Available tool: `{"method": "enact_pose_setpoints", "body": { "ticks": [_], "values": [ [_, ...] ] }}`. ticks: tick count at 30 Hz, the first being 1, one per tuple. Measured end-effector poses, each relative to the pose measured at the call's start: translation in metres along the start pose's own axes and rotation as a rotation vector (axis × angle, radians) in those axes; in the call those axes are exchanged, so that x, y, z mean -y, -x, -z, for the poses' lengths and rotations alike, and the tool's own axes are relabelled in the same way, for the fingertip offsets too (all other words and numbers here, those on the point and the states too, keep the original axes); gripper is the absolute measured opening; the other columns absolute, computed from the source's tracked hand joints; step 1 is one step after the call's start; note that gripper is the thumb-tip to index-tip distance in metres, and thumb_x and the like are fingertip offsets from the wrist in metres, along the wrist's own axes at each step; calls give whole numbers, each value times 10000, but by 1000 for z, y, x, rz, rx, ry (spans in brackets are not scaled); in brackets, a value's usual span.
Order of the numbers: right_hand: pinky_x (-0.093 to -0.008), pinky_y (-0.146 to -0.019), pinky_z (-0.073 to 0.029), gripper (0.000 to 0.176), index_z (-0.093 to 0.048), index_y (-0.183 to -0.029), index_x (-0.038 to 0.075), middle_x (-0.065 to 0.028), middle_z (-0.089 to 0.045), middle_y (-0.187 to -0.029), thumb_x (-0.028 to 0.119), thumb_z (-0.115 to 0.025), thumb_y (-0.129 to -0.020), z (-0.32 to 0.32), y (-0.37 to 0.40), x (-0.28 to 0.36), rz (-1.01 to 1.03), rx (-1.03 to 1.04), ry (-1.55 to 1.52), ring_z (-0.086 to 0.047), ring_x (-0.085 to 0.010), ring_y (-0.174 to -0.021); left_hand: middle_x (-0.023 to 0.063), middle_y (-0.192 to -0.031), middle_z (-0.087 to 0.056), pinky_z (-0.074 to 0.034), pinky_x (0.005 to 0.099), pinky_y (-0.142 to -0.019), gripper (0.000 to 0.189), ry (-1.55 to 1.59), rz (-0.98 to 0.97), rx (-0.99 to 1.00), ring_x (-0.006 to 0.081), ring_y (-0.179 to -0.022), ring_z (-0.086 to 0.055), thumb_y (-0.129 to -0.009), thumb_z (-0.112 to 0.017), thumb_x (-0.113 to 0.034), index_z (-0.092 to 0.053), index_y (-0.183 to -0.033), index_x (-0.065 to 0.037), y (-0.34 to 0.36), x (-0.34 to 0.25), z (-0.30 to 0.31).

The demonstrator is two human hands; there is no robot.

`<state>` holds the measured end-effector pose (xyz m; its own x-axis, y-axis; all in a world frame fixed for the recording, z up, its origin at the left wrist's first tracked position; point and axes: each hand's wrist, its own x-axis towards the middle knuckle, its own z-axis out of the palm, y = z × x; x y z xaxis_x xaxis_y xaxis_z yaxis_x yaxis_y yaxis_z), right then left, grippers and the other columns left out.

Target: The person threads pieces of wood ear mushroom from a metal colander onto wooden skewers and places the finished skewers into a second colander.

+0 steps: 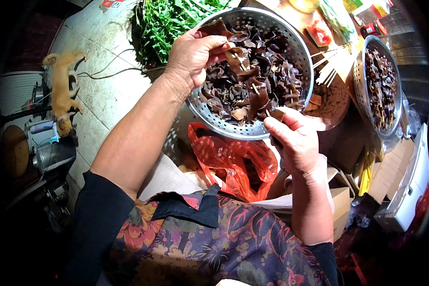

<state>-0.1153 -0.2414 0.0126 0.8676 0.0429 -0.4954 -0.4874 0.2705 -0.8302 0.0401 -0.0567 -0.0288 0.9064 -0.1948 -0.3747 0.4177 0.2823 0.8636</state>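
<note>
A wooden skewer (255, 89) threaded with several pieces of dark brown wood ear mushroom slants between my two hands. My left hand (193, 56) is closed, pinching its upper end near the far-left rim. At the lower end, the fingers of my right hand (296, 139) are closed on a piece of wood ear (276, 113) by the skewer's tip. Below the skewer, a perforated metal colander (240, 133) holds many loose, wet-looking wood ears (219, 102). Whether the right fingers also touch the skewer itself is hidden.
A second colander (362, 90) at the right holds filled skewers (383, 88). Bare skewers (330, 66) lie between the colanders. A red plastic bag (224, 159) hangs below. Leafy greens (169, 28) lie at the back. A tan dog (62, 90) is on the tiled floor at left.
</note>
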Motion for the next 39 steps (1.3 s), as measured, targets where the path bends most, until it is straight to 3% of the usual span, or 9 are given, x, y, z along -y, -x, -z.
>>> {"method": "enact_pose_setpoints", "body": {
  "ticks": [5,8,11,14,24,37,39],
  "values": [
    [-185,-635,-396,156,-642,-932,-16,24,-591,-811,88,-627,-817,1,0,-3,38,-30,82,-484,-42,-706,50,-824,-645,-540,269,-639,144,-24,42,-12,131,-695,-627,-782,-626,-32,-586,-920,-43,6,-3,-5],
    [-192,-641,-402,161,-642,-937,-16,21,-593,-812,87,-629,-814,2,0,-4,45,-28,101,-487,-46,-712,76,-876,-663,-523,277,-652,145,-44,81,-3,146,-752,-645,-838,-587,-114,-587,-970,-55,2,-2,-2],
    [-203,-662,-417,160,-639,-935,-21,9,-601,-822,83,-628,-814,3,0,-5,63,-16,123,-504,-57,-734,115,-855,-656,-543,366,-681,166,75,34,-10,200,-757,-650,-875,-524,-159,-584,-952,-25,-2,-1,1],
    [-211,-690,-431,159,-634,-936,-28,-7,-611,-840,77,-626,-816,1,0,-6,75,-9,141,-524,-69,-760,118,-854,-656,-547,373,-691,170,72,49,-33,197,-762,-650,-870,-528,-149,-585,-947,-10,-3,0,3],
    [-205,-701,-428,169,-620,-954,-31,-10,-615,-857,74,-623,-822,-2,1,-7,60,-5,119,-526,-64,-772,120,-882,-652,-540,347,-711,167,8,121,-15,198,-776,-648,-867,-522,-122,-577,-972,-4,7,-5,-5],
    [-203,-697,-423,183,-631,-960,-27,-5,-616,-854,85,-631,-815,5,-1,-4,-29,23,-10,-523,-60,-753,74,-821,-641,-543,274,-647,137,-237,-113,14,142,-701,-631,-834,-540,-96,-585,-931,-12,3,-1,-6],
    [-202,-694,-422,188,-633,-965,-24,-4,-616,-851,86,-632,-812,5,-1,-5,-35,11,-50,-523,-59,-752,82,-875,-647,-539,319,-715,145,-251,-55,55,171,-753,-650,-877,-506,-114,-565,-973,-24,5,-2,-5]
  ]
}}
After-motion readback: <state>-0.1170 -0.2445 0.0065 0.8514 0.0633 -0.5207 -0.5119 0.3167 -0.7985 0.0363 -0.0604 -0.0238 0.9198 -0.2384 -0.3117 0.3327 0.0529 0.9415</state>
